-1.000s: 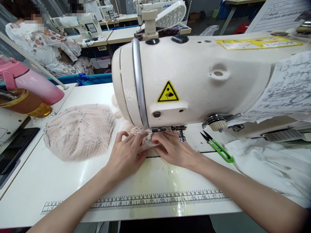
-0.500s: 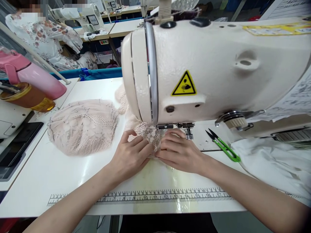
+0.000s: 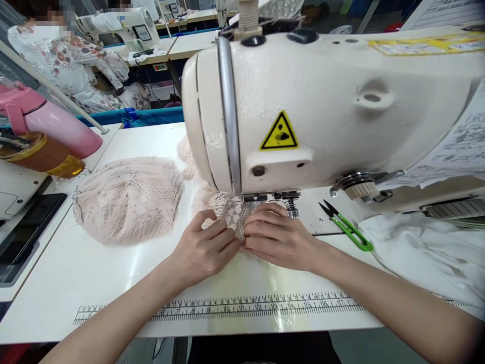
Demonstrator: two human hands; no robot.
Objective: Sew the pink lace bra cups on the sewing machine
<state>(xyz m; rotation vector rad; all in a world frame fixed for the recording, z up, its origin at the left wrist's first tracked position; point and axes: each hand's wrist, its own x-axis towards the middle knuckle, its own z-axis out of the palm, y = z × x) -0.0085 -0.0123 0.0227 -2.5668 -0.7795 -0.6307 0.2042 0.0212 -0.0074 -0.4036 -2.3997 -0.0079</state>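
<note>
bright, even | glare on table [image 3: 265, 275] | edges warped, sharp centre

White sewing tabletop [image 3: 113, 273]
Lace pile [image 3: 127, 199] toward the left edge, sewing machine [image 3: 322, 111] at the back, lace piece [image 3: 227, 210] under it, green snips [image 3: 346, 230] rightward, ruler [image 3: 246, 306] along the front edge.

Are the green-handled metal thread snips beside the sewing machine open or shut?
Open: the green-handled thread snips lie flat on the white table, their two black blade tips apart in a narrow V.
</note>
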